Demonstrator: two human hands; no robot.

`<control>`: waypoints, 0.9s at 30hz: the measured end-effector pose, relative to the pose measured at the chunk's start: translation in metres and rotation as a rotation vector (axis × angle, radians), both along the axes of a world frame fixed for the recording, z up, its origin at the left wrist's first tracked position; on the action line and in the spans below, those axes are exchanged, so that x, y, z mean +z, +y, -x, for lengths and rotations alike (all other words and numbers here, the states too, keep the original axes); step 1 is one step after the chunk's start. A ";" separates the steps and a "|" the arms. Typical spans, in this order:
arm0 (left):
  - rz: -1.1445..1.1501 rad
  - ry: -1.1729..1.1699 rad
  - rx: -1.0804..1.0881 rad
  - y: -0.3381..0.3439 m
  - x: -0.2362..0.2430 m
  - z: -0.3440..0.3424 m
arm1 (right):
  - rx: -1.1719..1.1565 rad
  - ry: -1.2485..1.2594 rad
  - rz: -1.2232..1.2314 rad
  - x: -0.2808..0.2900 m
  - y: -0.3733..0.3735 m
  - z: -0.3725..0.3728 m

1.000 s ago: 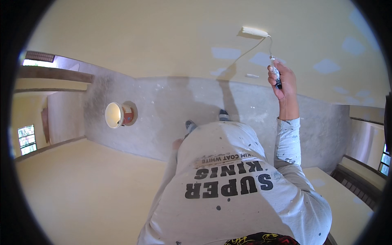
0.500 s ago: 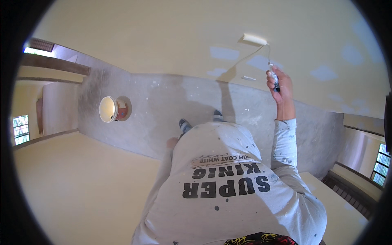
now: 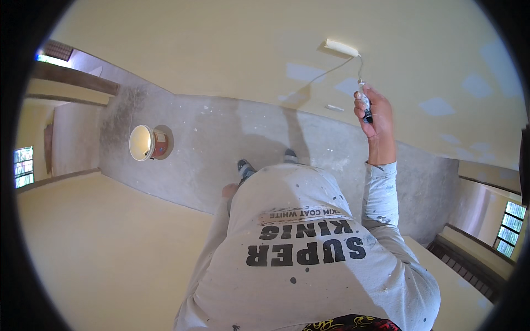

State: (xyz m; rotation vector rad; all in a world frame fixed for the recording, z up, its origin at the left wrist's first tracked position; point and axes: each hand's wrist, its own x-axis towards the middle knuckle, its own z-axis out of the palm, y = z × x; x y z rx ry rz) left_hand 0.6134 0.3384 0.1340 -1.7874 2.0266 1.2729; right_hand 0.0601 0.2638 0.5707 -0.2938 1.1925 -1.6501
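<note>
My right hand [image 3: 376, 113] is wrapped round the paint-smeared handle of a paint roller [image 3: 342, 48]. The roller's pale cover lies against the cream wall [image 3: 232, 44], and its thin wire frame bends down to the handle. Whitish patches [image 3: 303, 72] show on the wall below the cover and farther right. My left hand [image 3: 229, 190] hangs low beside my body, mostly hidden by my sleeve and shirt, so its fingers do not show.
A paint bucket [image 3: 142, 143] stands on the grey concrete floor [image 3: 199, 143] to the left. A small white plate [image 3: 334, 108] sits low on the wall. Another cream wall [image 3: 110, 231] is behind me. Barred windows [image 3: 510, 227] and openings lie at both ends.
The roller and my right hand have shifted slightly up and to the left along the wall. The whole view has also moved a little. My grip stays the same.
</note>
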 end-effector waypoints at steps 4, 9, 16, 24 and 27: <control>-0.045 -0.013 0.016 -0.001 0.001 0.001 | 0.015 -0.037 -0.019 -0.019 -0.005 0.003; -0.033 -0.011 0.104 0.001 0.000 -0.004 | -0.015 0.022 -0.007 0.006 -0.005 -0.017; 0.096 0.033 0.012 0.013 0.008 0.002 | 0.017 -0.071 -0.070 -0.060 -0.013 0.011; 0.007 -0.067 0.064 0.018 0.029 0.006 | 0.045 -0.047 -0.124 -0.075 -0.017 -0.002; -0.012 -0.061 0.117 0.033 0.019 -0.003 | 0.069 -0.046 -0.106 -0.072 -0.024 -0.015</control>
